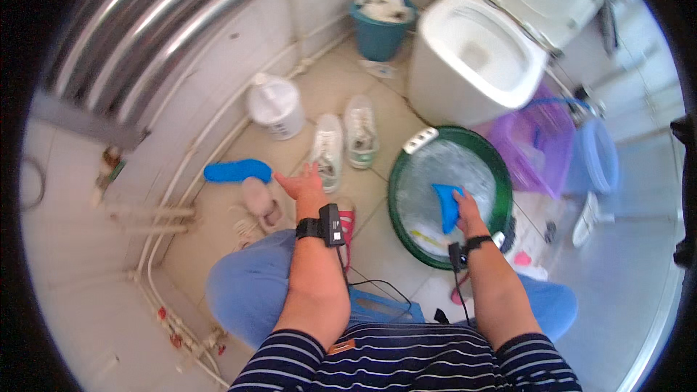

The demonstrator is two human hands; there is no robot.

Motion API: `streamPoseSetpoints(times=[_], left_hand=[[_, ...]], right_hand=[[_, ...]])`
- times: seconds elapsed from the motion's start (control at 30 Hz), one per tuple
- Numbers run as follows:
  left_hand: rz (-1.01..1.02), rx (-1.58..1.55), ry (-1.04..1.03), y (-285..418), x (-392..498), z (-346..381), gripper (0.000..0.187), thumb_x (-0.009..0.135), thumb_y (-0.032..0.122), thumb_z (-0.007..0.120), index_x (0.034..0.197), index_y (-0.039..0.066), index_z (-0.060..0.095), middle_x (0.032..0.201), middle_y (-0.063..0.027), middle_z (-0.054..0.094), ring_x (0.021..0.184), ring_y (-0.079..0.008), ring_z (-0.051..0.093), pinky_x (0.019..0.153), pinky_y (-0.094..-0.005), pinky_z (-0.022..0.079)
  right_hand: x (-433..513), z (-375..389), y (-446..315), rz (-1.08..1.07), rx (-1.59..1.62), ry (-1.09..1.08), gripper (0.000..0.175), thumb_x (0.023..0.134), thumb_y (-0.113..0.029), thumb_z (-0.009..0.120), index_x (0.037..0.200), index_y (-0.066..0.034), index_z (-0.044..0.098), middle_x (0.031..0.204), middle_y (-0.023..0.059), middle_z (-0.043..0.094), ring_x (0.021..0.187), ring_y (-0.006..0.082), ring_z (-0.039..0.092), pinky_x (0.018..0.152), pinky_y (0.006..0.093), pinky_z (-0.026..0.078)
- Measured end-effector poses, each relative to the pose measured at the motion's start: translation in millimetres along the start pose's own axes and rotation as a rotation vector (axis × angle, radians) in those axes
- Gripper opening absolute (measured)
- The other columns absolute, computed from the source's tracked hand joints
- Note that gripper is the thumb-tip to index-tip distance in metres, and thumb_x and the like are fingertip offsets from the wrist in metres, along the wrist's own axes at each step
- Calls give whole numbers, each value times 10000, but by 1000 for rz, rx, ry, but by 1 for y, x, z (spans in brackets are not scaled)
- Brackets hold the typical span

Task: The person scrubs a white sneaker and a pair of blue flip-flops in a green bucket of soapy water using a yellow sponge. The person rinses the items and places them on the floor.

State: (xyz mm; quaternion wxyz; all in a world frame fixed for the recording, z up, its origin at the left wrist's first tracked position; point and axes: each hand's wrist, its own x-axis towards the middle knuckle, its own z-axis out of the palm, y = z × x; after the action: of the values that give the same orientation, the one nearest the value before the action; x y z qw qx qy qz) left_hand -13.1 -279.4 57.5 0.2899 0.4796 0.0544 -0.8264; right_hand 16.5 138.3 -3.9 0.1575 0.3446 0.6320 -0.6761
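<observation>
My right hand point(467, 211) grips a bent blue insole point(447, 208) over a green basin point(396, 212) of sudsy water point(425, 174). A yellowish, brush-like thing point(427, 238) lies low in the basin, partly in the suds. With its fingers apart and nothing in it, my left hand point(303, 184) is held above the floor. Just left of its fingertips is another blue insole point(238, 171), with a pinkish insole or slipper point(257, 196) below it. Beyond that hand are two white sneakers, one point(329, 144) nearer and one point(361, 128) to its right.
A toilet point(435, 76) with its lid up stands behind the basin. Right of it are a purple basket point(544, 147) and a light-blue tub point(599, 158). A lidded white bucket point(276, 106) and a full teal bin point(378, 38) line the wall. Pipes point(179, 179) run along the left.
</observation>
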Motion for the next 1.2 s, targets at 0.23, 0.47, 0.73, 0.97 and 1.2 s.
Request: streamPoseSetpoints(times=[0.23, 0.47, 0.73, 0.97, 1.2], left_hand=[[-270, 947, -743, -138, -34, -40, 452, 896, 302, 568, 1256, 39, 492, 1095, -144, 604, 990, -251, 598, 859, -351, 488], [-698, 1591, -251, -203, -59, -151, 729, 875, 501, 555, 1454, 155, 279, 1497, -80, 277, 1341, -327, 280, 994, -628, 288], [-969, 898, -175, -233, -40, -147, 632, 861, 560, 539, 1299, 115, 436, 1251, -152, 522, 1114, -356, 530, 967, -575, 393], [-790, 994, -563, -250, -35, -159, 454, 938, 156, 487, 1373, 44, 419, 1249, -146, 523, 1039, -282, 586, 908, -409, 493], [-846, 902, -322, -257, -77, -160, 438, 946, 413, 499, 1177, 41, 524, 1124, -111, 598, 1004, -262, 599, 914, -437, 483]], right_hand=[[9, -10, 17, -133, 174, 28, 715, 852, -99, 639, 1460, -71, 263, 1362, 188, 457, 1164, 299, 519, 970, 394, 438], [38, -9, 73, 29, -1158, 48, 436, 846, -101, 592, 1266, -66, 478, 1107, 188, 621, 1037, 324, 596, 872, 398, 480], [-14, 26, 27, -639, -689, 79, 221, 753, -13, 528, 959, -16, 609, 911, 207, 623, 921, 384, 589, 814, 449, 460], [-50, 64, 14, -743, -522, 221, 200, 744, -137, 653, 882, -18, 571, 1098, 228, 512, 972, 419, 518, 824, 448, 428], [0, 41, -1, -536, -771, 318, 386, 899, -216, 534, 1227, -15, 506, 1256, 258, 485, 1135, 391, 487, 969, 446, 364]])
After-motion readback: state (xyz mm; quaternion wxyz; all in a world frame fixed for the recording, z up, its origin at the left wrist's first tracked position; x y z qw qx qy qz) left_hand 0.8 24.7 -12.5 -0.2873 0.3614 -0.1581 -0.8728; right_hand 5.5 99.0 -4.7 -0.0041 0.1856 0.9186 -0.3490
